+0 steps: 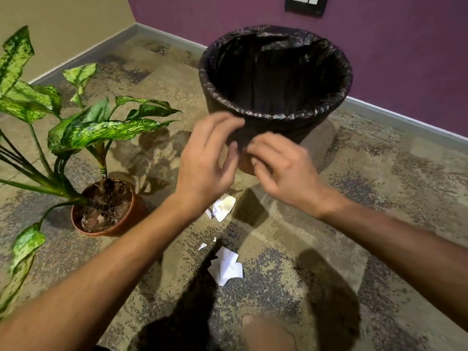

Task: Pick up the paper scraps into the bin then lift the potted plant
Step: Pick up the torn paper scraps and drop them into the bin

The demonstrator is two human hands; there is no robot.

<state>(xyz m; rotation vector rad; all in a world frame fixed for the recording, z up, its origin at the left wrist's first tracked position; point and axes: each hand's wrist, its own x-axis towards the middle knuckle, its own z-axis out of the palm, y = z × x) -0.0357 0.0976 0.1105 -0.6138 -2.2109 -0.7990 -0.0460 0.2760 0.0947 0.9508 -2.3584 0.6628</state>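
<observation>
Head view, both hands (243, 160) loose-fingered before bin (276, 79), paper scraps (225, 266) on floor below them

There is one view only, from a wide-angle camera on my head, looking forward and steeply down at the floor (379, 173) in front of me. It sits close: my forearms enter from the lower corners and my left hand (207, 158) and right hand (281, 165) meet near the frame's middle. The wide lens bends the skirting, and the purple wall (405, 59) fills the upper right. My foot (266, 333) shows at the bottom edge.
</observation>
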